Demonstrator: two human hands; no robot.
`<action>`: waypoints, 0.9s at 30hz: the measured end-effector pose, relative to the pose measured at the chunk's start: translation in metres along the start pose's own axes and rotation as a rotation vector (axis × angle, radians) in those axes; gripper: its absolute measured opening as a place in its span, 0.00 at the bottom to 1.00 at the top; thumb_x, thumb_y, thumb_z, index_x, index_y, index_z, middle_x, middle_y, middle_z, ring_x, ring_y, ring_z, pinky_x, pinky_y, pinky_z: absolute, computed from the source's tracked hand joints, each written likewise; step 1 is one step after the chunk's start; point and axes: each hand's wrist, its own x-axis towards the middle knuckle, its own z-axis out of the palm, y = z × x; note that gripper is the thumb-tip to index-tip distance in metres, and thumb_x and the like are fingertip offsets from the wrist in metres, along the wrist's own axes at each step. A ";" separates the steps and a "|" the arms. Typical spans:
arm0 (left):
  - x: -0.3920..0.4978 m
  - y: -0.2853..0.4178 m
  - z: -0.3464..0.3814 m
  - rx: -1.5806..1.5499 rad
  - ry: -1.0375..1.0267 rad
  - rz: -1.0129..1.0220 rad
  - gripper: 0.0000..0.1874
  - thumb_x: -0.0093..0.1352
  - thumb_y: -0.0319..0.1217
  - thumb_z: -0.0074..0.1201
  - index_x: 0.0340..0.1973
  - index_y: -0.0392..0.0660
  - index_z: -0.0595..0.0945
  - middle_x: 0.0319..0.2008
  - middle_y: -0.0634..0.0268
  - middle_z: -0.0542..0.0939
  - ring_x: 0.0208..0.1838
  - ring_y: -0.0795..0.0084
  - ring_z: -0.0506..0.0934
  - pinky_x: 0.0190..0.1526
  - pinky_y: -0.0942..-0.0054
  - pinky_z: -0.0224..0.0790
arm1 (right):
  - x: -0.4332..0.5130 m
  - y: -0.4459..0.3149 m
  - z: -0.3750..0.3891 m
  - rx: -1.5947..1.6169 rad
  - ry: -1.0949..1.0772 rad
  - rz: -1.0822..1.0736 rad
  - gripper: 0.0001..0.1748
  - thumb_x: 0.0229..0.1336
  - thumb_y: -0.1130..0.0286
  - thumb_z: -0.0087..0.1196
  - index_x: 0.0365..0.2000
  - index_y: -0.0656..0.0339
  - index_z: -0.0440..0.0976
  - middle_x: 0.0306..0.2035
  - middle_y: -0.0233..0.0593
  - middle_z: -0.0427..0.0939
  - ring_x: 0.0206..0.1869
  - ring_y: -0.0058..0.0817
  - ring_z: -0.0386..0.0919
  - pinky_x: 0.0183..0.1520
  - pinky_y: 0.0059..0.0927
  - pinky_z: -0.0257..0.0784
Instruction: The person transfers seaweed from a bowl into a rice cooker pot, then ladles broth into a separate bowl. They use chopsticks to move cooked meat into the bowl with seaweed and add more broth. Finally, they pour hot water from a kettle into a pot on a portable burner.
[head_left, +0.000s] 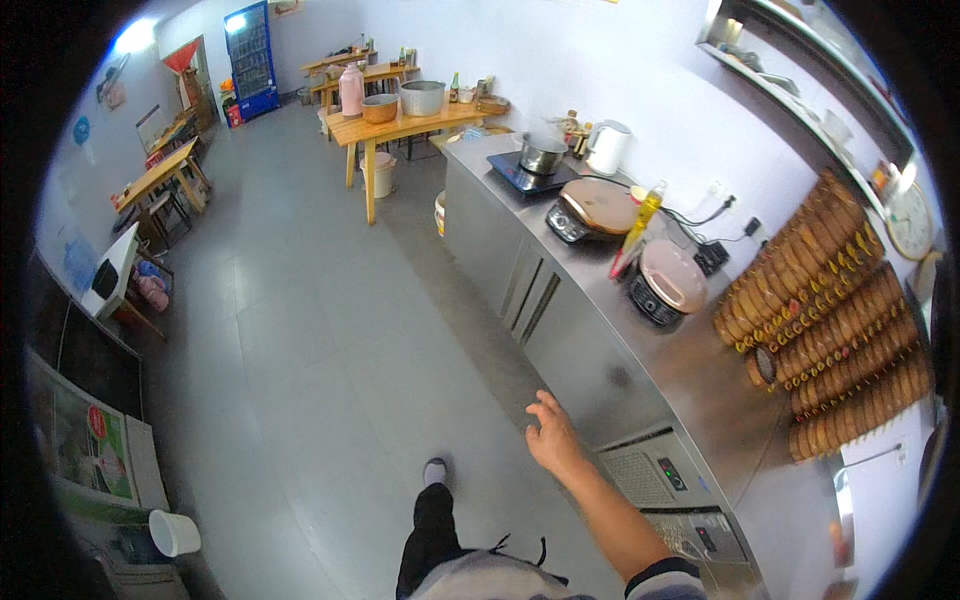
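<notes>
My right hand (553, 442) reaches out low over the floor, beside the front of a stainless steel counter (645, 360). Its fingers are apart and hold nothing. My left hand is out of view. On the counter stand a pink-lidded electric cooker (673, 276), a bottle of yellow oil (646, 210), a round electric griddle (598, 205) and a metal pot (543, 154) on a black induction cooker (517, 172). Behind them is a white kettle (608, 148). Rows of stacked brown bowls (847, 412) fill the counter's wall side.
Beyond the counter, a wooden table (420, 124) bears pots and a pink thermos (351, 91). More tables (161, 176) line the left wall. A blue drinks fridge (253, 64) stands at the far end. A white bucket (174, 533) is at the lower left. A wall shelf (802, 86) hangs above the counter.
</notes>
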 end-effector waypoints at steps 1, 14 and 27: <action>0.019 -0.016 -0.047 -0.126 0.123 0.052 0.18 0.69 0.43 0.47 0.47 0.56 0.87 0.44 0.61 0.86 0.52 0.56 0.82 0.54 0.57 0.75 | 0.035 0.008 0.014 0.020 -0.044 0.059 0.21 0.58 0.75 0.56 0.53 0.63 0.72 0.71 0.52 0.61 0.67 0.51 0.67 0.67 0.45 0.66; 0.162 -0.016 -0.717 -1.741 0.743 0.032 0.15 0.71 0.25 0.50 0.52 0.33 0.78 0.36 0.53 0.85 0.29 0.67 0.83 0.27 0.74 0.75 | 0.511 0.123 0.046 -0.117 0.099 -0.005 0.23 0.50 0.76 0.58 0.49 0.65 0.73 0.68 0.61 0.60 0.71 0.59 0.58 0.70 0.51 0.59; 0.296 -0.081 -0.827 -1.757 0.204 -0.286 0.11 0.71 0.28 0.51 0.46 0.37 0.78 0.34 0.50 0.85 0.28 0.61 0.83 0.24 0.68 0.77 | 0.746 0.176 0.055 -0.465 0.000 0.222 0.16 0.48 0.72 0.61 0.40 0.63 0.78 0.72 0.51 0.58 0.76 0.45 0.53 0.72 0.63 0.48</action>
